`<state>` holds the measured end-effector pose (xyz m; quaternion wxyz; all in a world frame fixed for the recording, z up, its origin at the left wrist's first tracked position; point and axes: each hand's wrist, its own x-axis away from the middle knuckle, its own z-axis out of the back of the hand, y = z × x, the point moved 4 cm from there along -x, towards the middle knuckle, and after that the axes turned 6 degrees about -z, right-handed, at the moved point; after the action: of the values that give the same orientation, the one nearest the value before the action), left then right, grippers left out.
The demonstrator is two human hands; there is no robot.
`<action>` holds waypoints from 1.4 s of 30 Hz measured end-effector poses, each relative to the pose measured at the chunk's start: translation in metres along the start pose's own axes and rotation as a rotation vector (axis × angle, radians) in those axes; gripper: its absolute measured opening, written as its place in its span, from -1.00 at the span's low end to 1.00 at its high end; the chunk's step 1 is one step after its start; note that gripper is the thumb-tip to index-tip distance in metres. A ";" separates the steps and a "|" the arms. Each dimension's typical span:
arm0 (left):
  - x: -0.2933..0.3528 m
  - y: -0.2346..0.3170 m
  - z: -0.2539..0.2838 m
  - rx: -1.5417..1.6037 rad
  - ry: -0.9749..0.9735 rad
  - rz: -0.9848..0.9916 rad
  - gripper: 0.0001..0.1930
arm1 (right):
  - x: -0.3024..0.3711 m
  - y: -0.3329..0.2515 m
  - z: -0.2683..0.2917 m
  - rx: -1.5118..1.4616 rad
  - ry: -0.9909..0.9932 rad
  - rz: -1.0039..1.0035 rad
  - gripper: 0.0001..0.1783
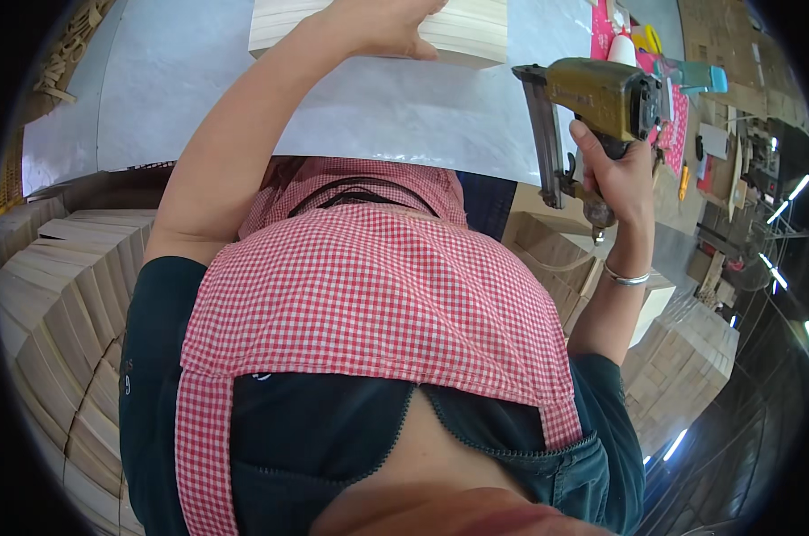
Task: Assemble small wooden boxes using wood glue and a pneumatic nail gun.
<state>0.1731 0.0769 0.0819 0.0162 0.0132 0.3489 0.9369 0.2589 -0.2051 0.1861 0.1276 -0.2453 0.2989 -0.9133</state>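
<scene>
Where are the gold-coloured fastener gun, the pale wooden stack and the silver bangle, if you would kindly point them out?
Gold-coloured fastener gun (594, 84): head view, on its main body.
Pale wooden stack (472, 32): head view, on its right-hand part.
Silver bangle (628, 280): head view, on its band.

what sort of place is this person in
Most likely a woodworking workshop: the right hand holds what looks like a nail gun, pale wood lies on the table at the left hand, and wooden pieces are stacked at lower left.
</scene>
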 end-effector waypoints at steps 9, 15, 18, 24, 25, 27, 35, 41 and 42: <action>-0.001 -0.003 -0.003 0.013 -0.003 -0.001 -0.49 | -0.007 -0.018 -0.016 0.018 -0.070 0.079 -0.67; -0.001 -0.005 -0.005 0.064 0.005 -0.041 -0.46 | -0.006 -0.020 -0.015 0.063 -0.067 0.056 -0.67; 0.003 -0.009 -0.005 0.113 -0.065 0.024 -0.41 | -0.003 -0.032 -0.018 0.110 -0.056 0.054 -0.67; 0.060 -0.034 0.024 0.058 -0.145 0.207 -0.37 | 0.005 -0.030 -0.014 0.088 -0.039 0.067 -0.68; 0.072 -0.042 0.028 0.025 -0.139 0.255 -0.39 | 0.007 -0.031 -0.015 0.090 -0.045 0.072 -0.68; 0.093 -0.056 0.035 -0.043 -0.126 0.350 -0.42 | 0.011 -0.035 -0.018 0.051 -0.069 0.097 -0.68; 0.085 -0.010 0.012 -0.147 0.319 0.045 -0.51 | 0.007 -0.042 -0.031 0.043 -0.144 0.152 -0.67; 0.084 -0.007 0.012 -0.098 0.306 0.067 -0.51 | 0.005 -0.042 -0.034 0.056 -0.149 0.137 -0.68; 0.084 -0.007 0.012 -0.095 0.308 0.067 -0.51 | 0.004 -0.041 -0.034 0.054 -0.154 0.133 -0.68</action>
<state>0.0899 0.0936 0.0875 -0.0683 -0.1199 0.3021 0.9432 0.2338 -0.1573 0.1888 0.2170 -0.2911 0.2791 -0.8890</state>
